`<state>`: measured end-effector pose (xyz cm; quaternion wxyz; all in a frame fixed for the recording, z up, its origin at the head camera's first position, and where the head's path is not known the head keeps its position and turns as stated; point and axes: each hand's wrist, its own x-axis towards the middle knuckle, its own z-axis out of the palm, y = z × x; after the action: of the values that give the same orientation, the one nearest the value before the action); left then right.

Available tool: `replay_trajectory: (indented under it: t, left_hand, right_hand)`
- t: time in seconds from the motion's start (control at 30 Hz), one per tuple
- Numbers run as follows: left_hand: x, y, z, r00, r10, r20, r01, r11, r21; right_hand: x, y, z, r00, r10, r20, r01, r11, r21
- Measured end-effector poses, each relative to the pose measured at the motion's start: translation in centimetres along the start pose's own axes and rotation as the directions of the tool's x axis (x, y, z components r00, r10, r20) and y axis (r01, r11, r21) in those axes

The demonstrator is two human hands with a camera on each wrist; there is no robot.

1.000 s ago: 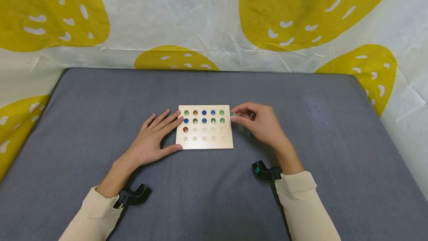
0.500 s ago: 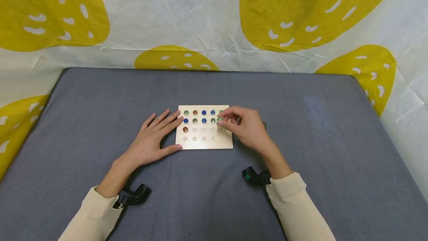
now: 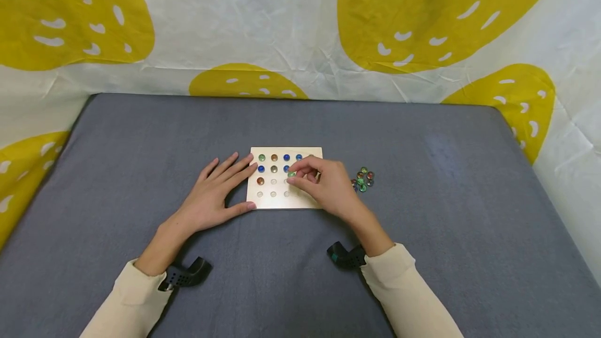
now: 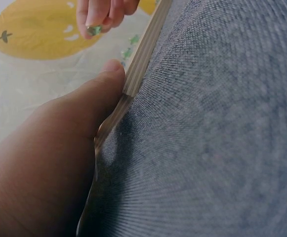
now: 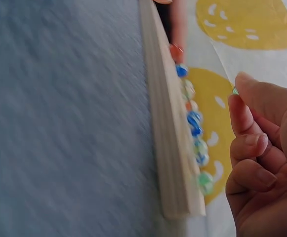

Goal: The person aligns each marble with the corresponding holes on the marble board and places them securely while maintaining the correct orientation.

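A pale wooden board with rows of round hollows lies on the grey cloth in the head view. Green, blue and amber marbles fill its upper rows, and an amber marble starts the third. My left hand rests with spread fingers on the board's left edge, thumb at the near corner. Over the board's right half, my right hand pinches a green marble between thumb and index finger, and it hides the hollows beneath. In the right wrist view that marble barely shows between the fingertips, above the board's surface.
Several loose marbles, mostly green with some reddish, lie in a cluster on the grey cloth to the right of the board. Behind the table hangs a white curtain with large yellow shapes.
My right hand has moved left, carrying the green marble from beside the board's right edge to over its third row. The loose marbles have come into view behind it. My left hand stays put.
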<state>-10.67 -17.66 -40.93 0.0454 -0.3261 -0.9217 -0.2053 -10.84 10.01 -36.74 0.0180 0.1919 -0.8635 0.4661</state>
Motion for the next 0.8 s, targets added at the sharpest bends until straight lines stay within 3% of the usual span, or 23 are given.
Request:
replay_trajectory:
  t: [0.47,0.8]
  left_hand:
    - [-0.1,-0.1,0.1,1.000,0.002,-0.010,-0.002,1.000,0.007]
    - [-0.1,-0.2,0.4,1.000,0.008,-0.016,-0.008,1.000,0.016]
  right_hand:
    - [-0.1,-0.2,2.5,0.999,-0.020,-0.046,0.019,1.000,-0.022]
    - [-0.4,0.0,3.9,0.996,-0.079,-0.042,0.077,0.995,-0.059]
